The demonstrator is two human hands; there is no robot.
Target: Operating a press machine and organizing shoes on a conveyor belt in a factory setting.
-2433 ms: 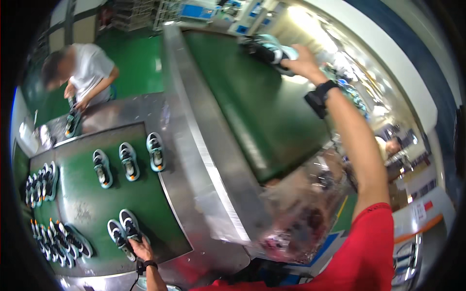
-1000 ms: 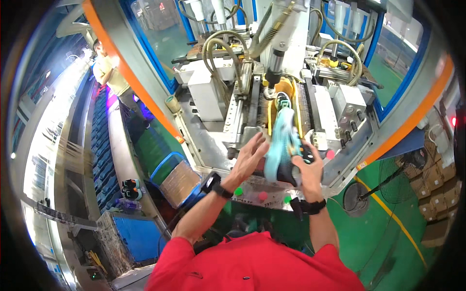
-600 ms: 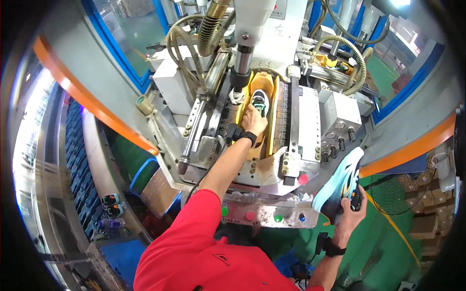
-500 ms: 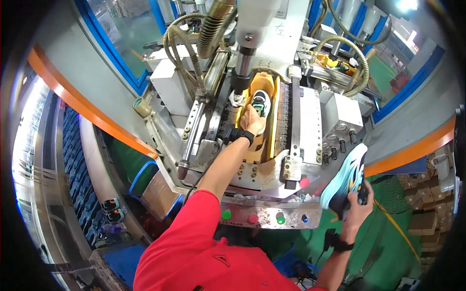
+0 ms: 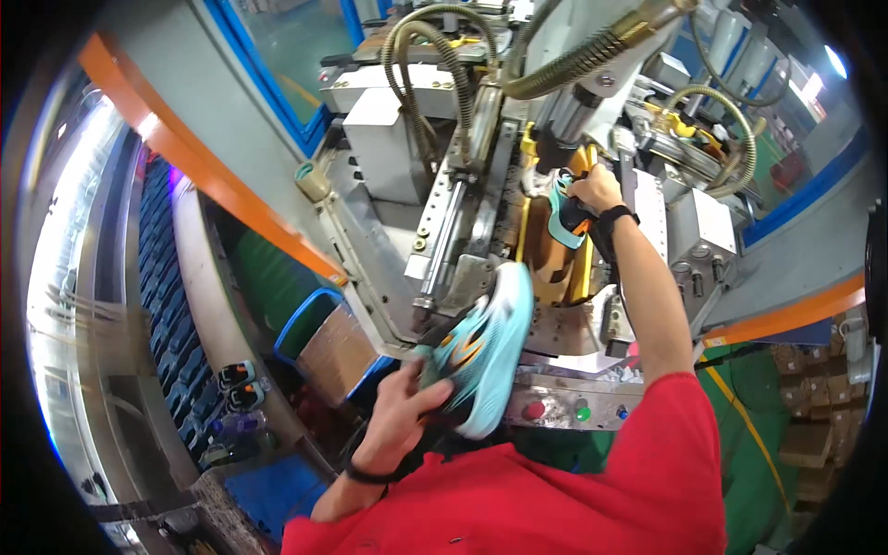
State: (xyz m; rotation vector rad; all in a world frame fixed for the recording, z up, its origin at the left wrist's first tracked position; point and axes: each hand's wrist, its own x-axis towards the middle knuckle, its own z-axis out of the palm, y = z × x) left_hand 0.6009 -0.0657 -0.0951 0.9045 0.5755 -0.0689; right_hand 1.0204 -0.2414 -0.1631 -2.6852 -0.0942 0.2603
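A sneaker in light blue, white and black with orange marks is in my left hand. That hand is closed on its dark collar, in front of the machine's left side, with the pale sole turned to the right. My right hand reaches into the press and grips a second light-blue and black sneaker with an orange patch. This second shoe lies in or just over the yellow-sided cradle. My fingers and the cradle's wall partly hide it. A metal press cylinder stands just behind it.
A control panel with coloured buttons runs along the machine's front. Ribbed hoses arch above. To the left, a conveyor has dark shoes near its end. Cardboard boxes stand at the far right.
My left hand has come out of the cradle and now holds a sneaker at the lower left. My right hand has carried its sneaker from the right side to the cradle. The view has shifted.
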